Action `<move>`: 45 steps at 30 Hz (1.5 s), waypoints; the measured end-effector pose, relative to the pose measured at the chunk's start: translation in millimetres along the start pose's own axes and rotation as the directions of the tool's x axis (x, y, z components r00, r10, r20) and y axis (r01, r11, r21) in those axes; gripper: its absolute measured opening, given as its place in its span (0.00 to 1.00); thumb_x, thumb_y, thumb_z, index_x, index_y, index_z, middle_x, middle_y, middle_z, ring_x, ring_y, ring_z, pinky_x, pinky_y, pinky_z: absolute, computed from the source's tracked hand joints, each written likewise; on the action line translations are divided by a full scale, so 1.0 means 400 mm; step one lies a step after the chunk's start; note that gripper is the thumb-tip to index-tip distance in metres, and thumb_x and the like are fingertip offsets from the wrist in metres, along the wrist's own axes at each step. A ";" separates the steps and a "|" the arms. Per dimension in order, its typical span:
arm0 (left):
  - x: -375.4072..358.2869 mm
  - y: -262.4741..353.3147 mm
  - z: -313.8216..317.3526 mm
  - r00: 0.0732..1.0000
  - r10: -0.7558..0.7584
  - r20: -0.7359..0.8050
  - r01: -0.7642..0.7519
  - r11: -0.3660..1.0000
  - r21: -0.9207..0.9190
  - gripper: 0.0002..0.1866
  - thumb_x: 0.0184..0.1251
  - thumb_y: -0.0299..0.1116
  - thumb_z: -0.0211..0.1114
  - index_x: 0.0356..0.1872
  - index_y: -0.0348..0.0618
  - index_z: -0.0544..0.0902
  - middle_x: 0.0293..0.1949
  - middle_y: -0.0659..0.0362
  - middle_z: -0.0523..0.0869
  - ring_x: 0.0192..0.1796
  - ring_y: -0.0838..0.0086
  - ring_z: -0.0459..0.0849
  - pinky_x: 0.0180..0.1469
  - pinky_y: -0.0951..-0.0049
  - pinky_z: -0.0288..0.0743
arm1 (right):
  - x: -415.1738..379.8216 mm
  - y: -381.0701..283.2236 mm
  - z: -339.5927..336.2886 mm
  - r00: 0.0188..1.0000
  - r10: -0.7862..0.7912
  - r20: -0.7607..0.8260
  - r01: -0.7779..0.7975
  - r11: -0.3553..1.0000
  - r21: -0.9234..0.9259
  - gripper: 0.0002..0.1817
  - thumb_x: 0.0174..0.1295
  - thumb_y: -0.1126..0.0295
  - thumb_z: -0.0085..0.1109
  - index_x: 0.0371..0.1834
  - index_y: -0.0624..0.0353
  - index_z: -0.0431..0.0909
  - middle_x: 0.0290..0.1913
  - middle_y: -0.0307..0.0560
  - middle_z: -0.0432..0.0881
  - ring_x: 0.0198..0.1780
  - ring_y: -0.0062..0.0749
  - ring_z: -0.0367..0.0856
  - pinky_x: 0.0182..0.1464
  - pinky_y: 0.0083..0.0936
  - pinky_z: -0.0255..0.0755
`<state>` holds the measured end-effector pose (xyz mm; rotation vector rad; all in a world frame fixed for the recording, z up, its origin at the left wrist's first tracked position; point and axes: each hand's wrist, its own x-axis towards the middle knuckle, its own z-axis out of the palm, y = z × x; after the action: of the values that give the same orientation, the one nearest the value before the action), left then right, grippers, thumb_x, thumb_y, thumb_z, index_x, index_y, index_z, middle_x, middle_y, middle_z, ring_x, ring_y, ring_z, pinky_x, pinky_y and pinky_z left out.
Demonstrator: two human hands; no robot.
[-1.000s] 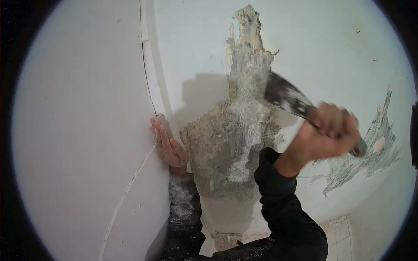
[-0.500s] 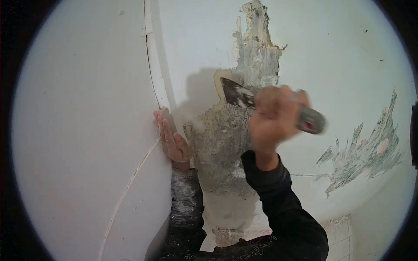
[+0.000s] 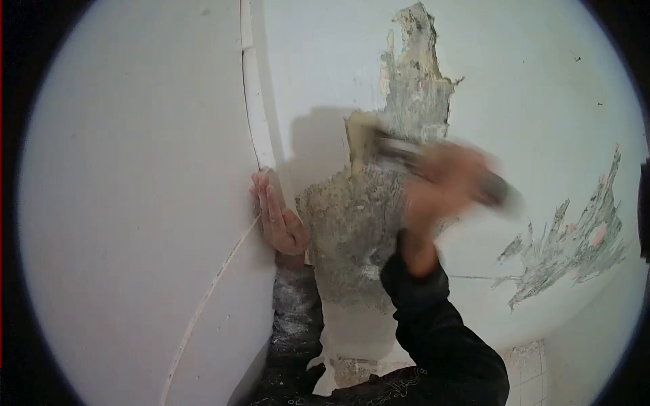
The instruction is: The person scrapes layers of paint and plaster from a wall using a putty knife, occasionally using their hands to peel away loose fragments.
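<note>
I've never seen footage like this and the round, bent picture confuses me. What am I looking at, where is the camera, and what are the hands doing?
The camera sits on a person's head and looks forward at their own two hands; its wide lens bends the edges. The left hand lies flat against the white trim at the corner of the wall. The right hand, blurred by motion, grips a scraper whose blade meets the wall at the edge of a large patch of bare plaster where paint is gone. A smaller scraped patch shows further right. Both arms wear dark sleeves.
</note>
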<state>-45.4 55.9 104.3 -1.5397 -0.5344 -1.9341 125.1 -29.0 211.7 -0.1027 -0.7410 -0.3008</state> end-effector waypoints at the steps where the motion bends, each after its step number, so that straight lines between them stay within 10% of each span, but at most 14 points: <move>1: 0.005 0.006 -0.004 1.000 -0.001 0.009 0.001 1.000 0.005 0.24 0.71 0.34 0.37 0.63 0.29 0.60 0.63 0.39 0.65 0.66 0.44 0.61 0.67 0.47 0.52 | -0.023 0.009 0.008 1.000 0.017 0.013 -0.015 0.994 -0.104 0.09 0.60 0.76 0.43 0.23 0.53 0.60 0.14 0.32 0.57 0.14 0.16 0.55 0.15 0.17 0.52; 3: 0.007 -0.001 0.002 1.000 0.000 -0.001 0.000 1.000 0.013 0.23 0.71 0.32 0.37 0.63 0.30 0.61 0.63 0.39 0.65 0.66 0.43 0.61 0.67 0.47 0.52 | -0.048 0.006 0.024 0.966 0.170 0.195 -0.192 0.976 0.099 0.07 0.64 0.72 0.43 0.27 0.56 0.62 0.19 0.35 0.65 0.17 0.17 0.61 0.17 0.16 0.58; 7: 0.008 -0.001 -0.002 1.000 -0.004 0.000 0.004 1.000 0.014 0.25 0.72 0.37 0.35 0.63 0.30 0.60 0.63 0.40 0.64 0.67 0.45 0.60 0.68 0.48 0.52 | 0.082 -0.121 -0.041 0.989 -0.053 0.139 -0.025 0.860 0.509 0.13 0.61 0.71 0.40 0.18 0.53 0.55 0.11 0.31 0.48 0.11 0.16 0.44 0.13 0.18 0.42; 13: -0.003 0.013 -0.022 1.000 0.010 0.028 -0.009 1.000 -0.013 0.24 0.72 0.36 0.36 0.63 0.31 0.60 0.63 0.39 0.64 0.67 0.44 0.60 0.67 0.48 0.52 | 0.007 -0.067 -0.030 0.972 -0.043 0.232 0.014 0.992 0.127 0.14 0.62 0.73 0.40 0.18 0.50 0.54 0.12 0.31 0.50 0.13 0.14 0.46 0.13 0.18 0.45; 15: 0.017 0.005 -0.004 1.000 0.022 -0.009 -0.022 1.000 -0.013 0.23 0.72 0.34 0.37 0.63 0.31 0.60 0.63 0.39 0.64 0.67 0.44 0.60 0.67 0.47 0.52 | 0.058 -0.108 -0.079 0.966 -0.030 0.256 -0.130 0.800 0.586 0.17 0.64 0.72 0.40 0.17 0.49 0.51 0.12 0.31 0.50 0.13 0.14 0.46 0.14 0.17 0.46; 17: 0.008 0.007 -0.008 1.000 0.008 -0.004 -0.008 1.000 -0.019 0.23 0.72 0.34 0.37 0.63 0.31 0.60 0.63 0.39 0.64 0.67 0.44 0.60 0.67 0.47 0.52 | 0.040 -0.058 -0.082 0.996 0.060 0.063 -0.083 0.869 0.488 0.17 0.64 0.73 0.40 0.17 0.49 0.51 0.13 0.31 0.50 0.13 0.14 0.46 0.15 0.16 0.47; 20: 0.009 0.001 -0.009 1.000 0.021 0.005 -0.020 0.999 -0.027 0.25 0.73 0.39 0.35 0.64 0.31 0.60 0.64 0.40 0.63 0.67 0.46 0.59 0.67 0.48 0.53 | -0.015 0.038 0.046 0.878 0.432 0.207 -0.479 0.810 0.340 0.17 0.64 0.71 0.41 0.17 0.50 0.51 0.13 0.30 0.50 0.13 0.13 0.46 0.14 0.17 0.45; 25: 0.008 -0.004 -0.006 1.000 0.007 0.001 -0.007 1.000 -0.018 0.25 0.73 0.38 0.35 0.64 0.33 0.59 0.65 0.41 0.62 0.68 0.47 0.57 0.68 0.49 0.51 | 0.063 -0.134 -0.070 0.940 -0.095 0.328 -0.098 0.846 0.523 0.16 0.63 0.69 0.43 0.16 0.48 0.54 0.12 0.30 0.55 0.12 0.11 0.49 0.14 0.14 0.47; 28: 0.005 0.001 -0.009 1.000 0.000 0.021 0.000 1.000 -0.020 0.25 0.73 0.38 0.35 0.64 0.33 0.59 0.65 0.41 0.62 0.68 0.46 0.57 0.68 0.49 0.51 | -0.057 -0.009 0.040 0.963 0.173 0.208 -0.230 0.929 0.291 0.16 0.62 0.70 0.42 0.16 0.49 0.54 0.11 0.31 0.54 0.12 0.13 0.49 0.14 0.15 0.47; 33: 0.004 -0.003 -0.002 1.000 -0.006 0.022 0.006 1.000 -0.010 0.25 0.73 0.38 0.35 0.64 0.33 0.59 0.65 0.41 0.62 0.68 0.46 0.58 0.68 0.48 0.51 | 0.008 -0.093 -0.001 0.963 0.183 0.200 -0.262 0.820 0.509 0.15 0.61 0.72 0.41 0.16 0.50 0.53 0.10 0.32 0.53 0.11 0.15 0.48 0.14 0.16 0.46; 37: 0.006 0.002 -0.009 1.000 0.007 0.010 -0.007 1.000 -0.022 0.24 0.73 0.37 0.35 0.64 0.32 0.59 0.64 0.41 0.63 0.68 0.46 0.59 0.68 0.48 0.52 | -0.081 0.019 0.082 0.955 0.273 0.118 -0.295 0.922 0.250 0.15 0.61 0.71 0.41 0.16 0.51 0.54 0.10 0.29 0.47 0.11 0.16 0.43 0.14 0.18 0.44; 40: -0.002 0.003 -0.017 1.000 0.014 0.014 -0.014 1.000 -0.020 0.24 0.72 0.36 0.35 0.64 0.31 0.60 0.63 0.40 0.64 0.67 0.46 0.59 0.67 0.47 0.52 | -0.052 -0.020 0.039 0.928 -0.175 0.328 0.189 0.982 -0.009 0.15 0.62 0.72 0.40 0.17 0.50 0.54 0.11 0.30 0.47 0.12 0.16 0.45 0.14 0.19 0.45; 42: 0.006 -0.004 0.004 1.000 0.024 -0.006 -0.024 1.000 -0.014 0.24 0.72 0.36 0.35 0.63 0.31 0.60 0.63 0.40 0.64 0.67 0.45 0.60 0.67 0.47 0.53 | 0.000 -0.079 -0.006 0.936 -0.015 0.352 -0.205 0.791 0.576 0.14 0.64 0.71 0.38 0.18 0.51 0.56 0.12 0.30 0.50 0.13 0.17 0.46 0.16 0.19 0.47; 45: -0.004 0.002 -0.006 1.000 0.029 -0.007 -0.029 1.000 0.001 0.24 0.72 0.35 0.35 0.63 0.30 0.61 0.63 0.40 0.64 0.67 0.45 0.60 0.66 0.47 0.54 | -0.014 -0.096 -0.014 0.888 0.134 0.440 -0.260 0.935 0.241 0.11 0.64 0.69 0.40 0.22 0.52 0.60 0.16 0.33 0.59 0.16 0.19 0.55 0.19 0.19 0.54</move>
<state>-46.4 54.2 102.1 -1.5315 -0.5074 -1.9165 113.1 -65.5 203.2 0.0428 -1.1859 0.0381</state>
